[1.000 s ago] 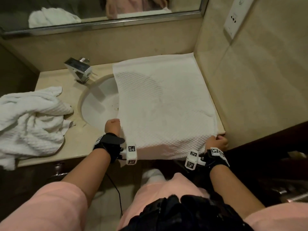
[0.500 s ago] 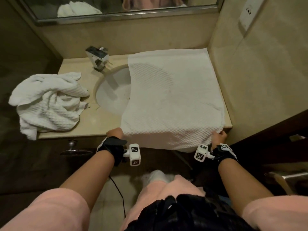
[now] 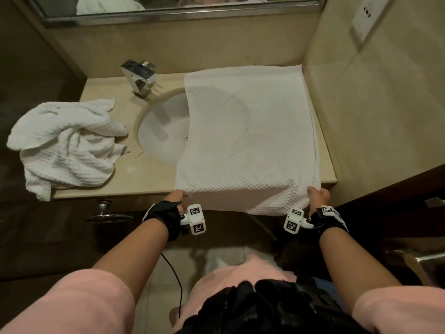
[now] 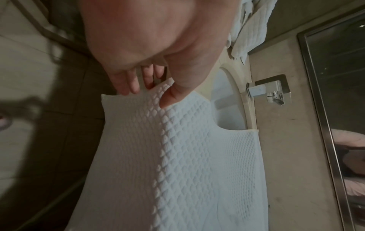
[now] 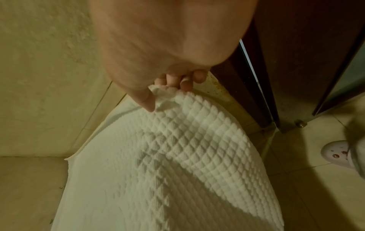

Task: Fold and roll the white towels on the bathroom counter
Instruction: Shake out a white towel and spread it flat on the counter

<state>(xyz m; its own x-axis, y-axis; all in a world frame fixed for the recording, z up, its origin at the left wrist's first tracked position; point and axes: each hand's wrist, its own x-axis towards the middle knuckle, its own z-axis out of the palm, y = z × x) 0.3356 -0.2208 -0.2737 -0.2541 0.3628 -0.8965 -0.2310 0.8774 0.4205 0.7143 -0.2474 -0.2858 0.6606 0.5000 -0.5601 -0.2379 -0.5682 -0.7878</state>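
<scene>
The flat towel (image 3: pixel 243 141) lies spread over the right of the counter (image 3: pixel 144 174), partly covering the sink (image 3: pixel 163 131), its near edge overhanging, each near corner pinched by left hand (image 3: pixel 177 196) and right hand (image 3: pixel 317 195), equally near.

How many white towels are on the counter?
2. One flat towel lies spread over the right side of the counter, partly covering the sink, both hands pinching its near corners. One crumpled towel sits at the left end. The mirror only reflects it.
</scene>
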